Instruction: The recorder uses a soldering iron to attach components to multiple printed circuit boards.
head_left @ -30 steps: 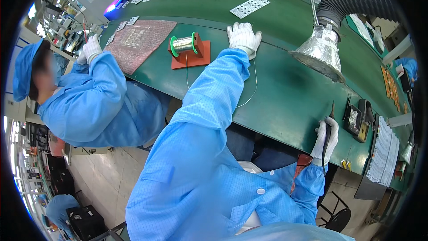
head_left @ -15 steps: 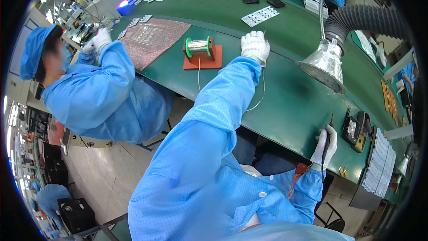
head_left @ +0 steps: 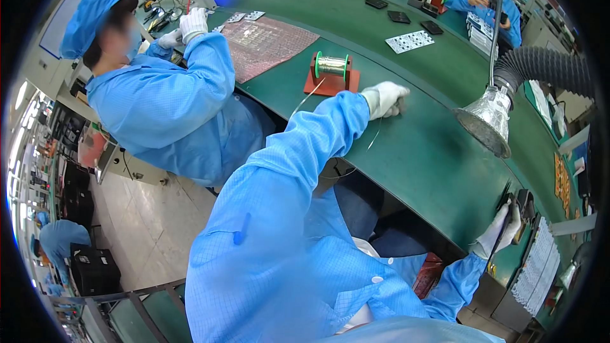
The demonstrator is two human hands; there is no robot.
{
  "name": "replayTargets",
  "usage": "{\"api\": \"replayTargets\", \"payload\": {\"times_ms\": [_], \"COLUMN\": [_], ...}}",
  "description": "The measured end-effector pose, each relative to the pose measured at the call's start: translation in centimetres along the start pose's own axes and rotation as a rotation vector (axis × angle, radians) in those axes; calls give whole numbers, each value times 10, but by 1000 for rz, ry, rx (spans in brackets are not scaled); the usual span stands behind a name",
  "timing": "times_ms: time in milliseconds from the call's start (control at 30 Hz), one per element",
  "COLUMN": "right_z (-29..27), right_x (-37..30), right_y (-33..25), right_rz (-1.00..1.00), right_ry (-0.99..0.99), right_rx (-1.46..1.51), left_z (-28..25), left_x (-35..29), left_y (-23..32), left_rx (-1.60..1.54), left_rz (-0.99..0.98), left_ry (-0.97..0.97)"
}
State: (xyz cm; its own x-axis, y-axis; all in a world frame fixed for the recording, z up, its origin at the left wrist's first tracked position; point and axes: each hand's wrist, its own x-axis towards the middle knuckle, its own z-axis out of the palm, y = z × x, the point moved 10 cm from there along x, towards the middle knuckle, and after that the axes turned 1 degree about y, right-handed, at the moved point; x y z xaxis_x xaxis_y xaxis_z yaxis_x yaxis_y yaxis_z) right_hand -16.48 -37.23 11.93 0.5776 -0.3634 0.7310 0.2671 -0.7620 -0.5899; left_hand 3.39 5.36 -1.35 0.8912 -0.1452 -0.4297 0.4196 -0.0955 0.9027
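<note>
My left hand (head_left: 386, 100), in a white glove, is closed above the green bench. A thin solder wire (head_left: 376, 136) hangs from beside it, and the hand seems to pinch this wire. Just left of the hand, a spool of solder wire (head_left: 332, 66) with green rims sits on a red-brown holder (head_left: 351, 81). My right hand (head_left: 506, 232), gloved too, grips a soldering iron (head_left: 499, 235) with a dark handle and cord. This hand is right at the black iron stand (head_left: 525, 208), which partly hides behind the fingers; the iron's tip is not clearly visible.
A metal-coned fume hose (head_left: 488, 117) hangs over the bench's right part. Pink bubble wrap (head_left: 270, 44) lies at the left, beside a co-worker (head_left: 165, 108) in blue. Beyond runs a green conveyor (head_left: 356, 16) with a white board (head_left: 410, 42). A stacked white pile (head_left: 537, 267) stands far right.
My right hand has moved with the soldering iron to the iron stand. My left hand has turned, its fingers now pointing right. The view has shifted, and the co-worker's hands have moved.
</note>
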Motion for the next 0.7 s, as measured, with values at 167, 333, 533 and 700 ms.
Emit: {"api": "replayTargets", "payload": {"times_ms": [167, 333, 533, 700], "right_z": [-7, -28, -7, 31], "right_x": [-8, -17, -7, 52], "right_y": [100, 104, 82, 38], "right_rz": [100, 319, 306, 496], "right_ry": [38, 105, 60, -107], "right_rx": [-65, -32, 92, 105], "left_z": [37, 85, 91, 95], "left_x": [-11, -14, 9, 21], "left_y": [28, 61, 77, 76], "left_rx": [1007, 960, 948, 935], "left_rz": [526, 511, 551, 681], "left_ry": [322, 355, 395, 432]}}
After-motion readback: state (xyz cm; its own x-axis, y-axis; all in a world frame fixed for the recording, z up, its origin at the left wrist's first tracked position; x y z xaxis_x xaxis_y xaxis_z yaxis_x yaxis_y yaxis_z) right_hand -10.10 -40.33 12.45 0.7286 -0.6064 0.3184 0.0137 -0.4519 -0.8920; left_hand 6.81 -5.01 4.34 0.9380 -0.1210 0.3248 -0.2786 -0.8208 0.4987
